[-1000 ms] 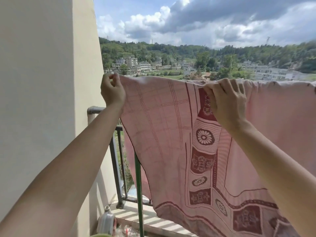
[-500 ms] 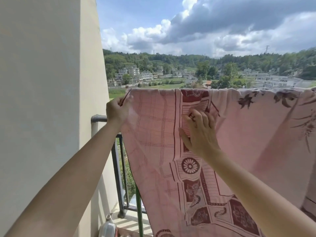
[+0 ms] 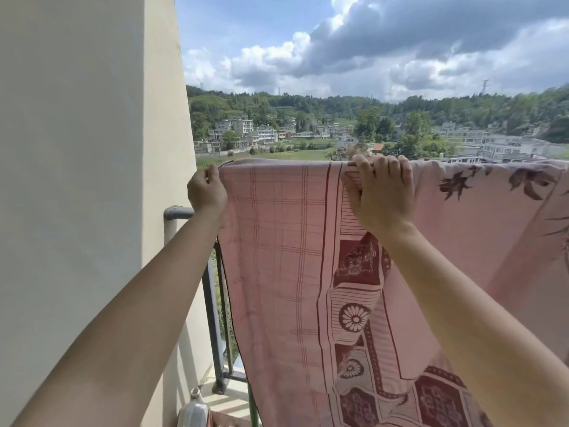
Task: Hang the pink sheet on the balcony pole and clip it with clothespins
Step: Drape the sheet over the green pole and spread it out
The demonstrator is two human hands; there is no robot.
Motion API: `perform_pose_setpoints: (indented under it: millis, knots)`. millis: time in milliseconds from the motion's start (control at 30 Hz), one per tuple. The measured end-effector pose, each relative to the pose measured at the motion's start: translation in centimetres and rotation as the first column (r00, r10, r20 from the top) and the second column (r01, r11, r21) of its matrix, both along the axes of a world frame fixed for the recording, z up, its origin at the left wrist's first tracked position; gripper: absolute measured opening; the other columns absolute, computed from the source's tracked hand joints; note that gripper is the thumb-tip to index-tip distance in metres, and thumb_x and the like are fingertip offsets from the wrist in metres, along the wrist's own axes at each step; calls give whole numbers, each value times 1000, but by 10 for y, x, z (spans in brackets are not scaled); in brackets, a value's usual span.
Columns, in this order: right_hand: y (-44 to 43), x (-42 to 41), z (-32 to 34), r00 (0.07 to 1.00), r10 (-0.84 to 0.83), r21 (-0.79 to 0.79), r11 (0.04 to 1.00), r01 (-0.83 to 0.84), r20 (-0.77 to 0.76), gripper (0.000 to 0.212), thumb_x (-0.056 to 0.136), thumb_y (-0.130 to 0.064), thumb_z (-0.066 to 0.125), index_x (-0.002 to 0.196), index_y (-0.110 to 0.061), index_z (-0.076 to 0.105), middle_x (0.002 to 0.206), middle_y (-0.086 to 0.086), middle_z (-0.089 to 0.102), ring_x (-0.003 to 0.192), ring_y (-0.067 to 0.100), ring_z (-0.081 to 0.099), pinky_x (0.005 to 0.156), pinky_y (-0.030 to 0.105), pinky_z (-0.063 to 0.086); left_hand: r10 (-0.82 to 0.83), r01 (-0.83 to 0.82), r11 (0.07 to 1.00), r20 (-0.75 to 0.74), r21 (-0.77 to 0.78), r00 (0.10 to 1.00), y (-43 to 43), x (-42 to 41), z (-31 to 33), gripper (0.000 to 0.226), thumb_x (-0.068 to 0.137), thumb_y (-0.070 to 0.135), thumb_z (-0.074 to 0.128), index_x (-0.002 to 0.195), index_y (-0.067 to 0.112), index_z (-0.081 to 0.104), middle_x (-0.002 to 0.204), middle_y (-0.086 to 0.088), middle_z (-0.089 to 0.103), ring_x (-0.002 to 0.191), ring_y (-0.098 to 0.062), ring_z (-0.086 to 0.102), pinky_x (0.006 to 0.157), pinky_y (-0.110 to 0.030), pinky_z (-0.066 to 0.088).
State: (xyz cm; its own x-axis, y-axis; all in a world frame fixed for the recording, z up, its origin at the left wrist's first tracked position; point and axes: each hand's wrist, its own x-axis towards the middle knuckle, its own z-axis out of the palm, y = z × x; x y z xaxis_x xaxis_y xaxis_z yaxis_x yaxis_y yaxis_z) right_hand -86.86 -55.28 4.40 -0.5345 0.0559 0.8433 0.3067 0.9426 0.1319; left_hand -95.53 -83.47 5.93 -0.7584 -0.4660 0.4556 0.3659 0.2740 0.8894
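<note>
A pink cotton sheet [image 3: 277, 257], printed with a faint red check and a dark maroon border of squares and daisy-like flowers, hangs across the balcony at about chest height. Its long axis runs level from left to right. The top fold makes a straight line from the upper left corner out past the right side of the view, and the pole beneath that fold is covered by cloth. From the fold the near layer drops straight down, with the maroon border band running vertically through the middle.

The left hand [image 3: 206, 192] pinches the sheet's upper left corner, its fingers curled tightly on the hem. The right hand [image 3: 381, 192] is further along, fingers hooked over the top fold and thumb pressed on the near face, so it is clamped on the cloth.

The sheet's left edge slants slightly rightward as it falls, passing just in front of the dark upright bars of the grey metal railing [image 3: 178, 212]. A narrow gap of open air lies between that corner and the cream plastered wall [image 3: 77, 180] on the left. Low down, a silver metal bottle [image 3: 194, 411] stands by the wall, near a thin green rod [image 3: 253, 408].
</note>
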Motion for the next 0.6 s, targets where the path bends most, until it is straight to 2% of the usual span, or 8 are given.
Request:
perform_pose_setpoints:
  millis: [100, 200, 267, 300, 367, 400, 533, 600]
  knots:
    - [7, 7, 2, 997, -60, -20, 998, 59, -56, 59, 101, -59, 24, 126, -13, 51, 111, 19, 56, 106, 36, 49, 105, 50, 30, 53, -56, 994, -35, -93, 998, 16, 4, 1, 44, 103, 32, 38, 102, -5, 62, 104, -22, 65, 95, -34, 58, 68, -28, 30]
    - [7, 11, 14, 997, -7, -57, 998, 3, -78, 69, 99, -65, 17, 114, -12, 60, 103, 16, 64, 97, 33, 56, 95, 44, 35, 170, -217, 947, -204, -237, 964, 32, 6, 3, 43, 101, 38, 40, 121, 3, 53, 122, -19, 57, 111, -32, 52, 85, -34, 40]
    - [14, 12, 18, 988, 115, -6, 993, -116, -105, 68, 100, -62, 16, 114, -15, 63, 103, 12, 67, 92, 29, 61, 90, 41, 40, 150, -339, 821, -399, -460, 905, 44, 9, 5, 48, 99, 47, 39, 132, 14, 48, 131, -13, 50, 118, -27, 46, 94, -38, 37]
    - [20, 14, 19, 982, 158, 24, 987, -156, -106, 65, 101, -60, 18, 115, -16, 63, 103, 11, 67, 90, 28, 62, 88, 40, 42, 40, -338, 725, -454, -600, 890, 53, 12, 6, 48, 99, 50, 35, 131, 18, 50, 129, -12, 52, 118, -26, 46, 97, -40, 35]
    - [39, 20, 19, 982, 161, 45, 987, -157, -96, 60, 102, -57, 21, 115, -16, 63, 102, 10, 68, 89, 27, 63, 87, 39, 44, -167, -256, 552, -406, -794, 899, 72, 17, 5, 55, 100, 55, 24, 122, 17, 58, 118, -10, 60, 112, -26, 52, 102, -46, 34]
    - [51, 25, 19, 988, 125, 41, 992, -121, -91, 59, 102, -57, 22, 115, -16, 63, 102, 10, 68, 89, 28, 63, 87, 40, 44, -191, -214, 527, -360, -823, 913, 79, 17, 4, 60, 100, 57, 20, 121, 17, 59, 115, -9, 62, 111, -26, 53, 103, -47, 33]
    - [112, 58, 11, 996, -56, 63, 996, 60, -68, 65, 100, -62, 19, 116, -12, 57, 101, 16, 64, 92, 32, 59, 89, 43, 41, -34, -234, 528, -296, -816, 955, 89, 2, -1, 68, 98, 61, 9, 121, 18, 57, 117, -13, 58, 113, -29, 50, 109, -52, 25]
    - [139, 77, 6, 992, -104, 55, 993, 109, -72, 66, 99, -62, 19, 123, -11, 53, 104, 21, 61, 97, 35, 57, 96, 48, 39, -12, -253, 517, -302, -818, 953, 94, 0, -5, 65, 99, 58, 11, 118, 15, 57, 116, -15, 56, 113, -31, 48, 110, -54, 23]
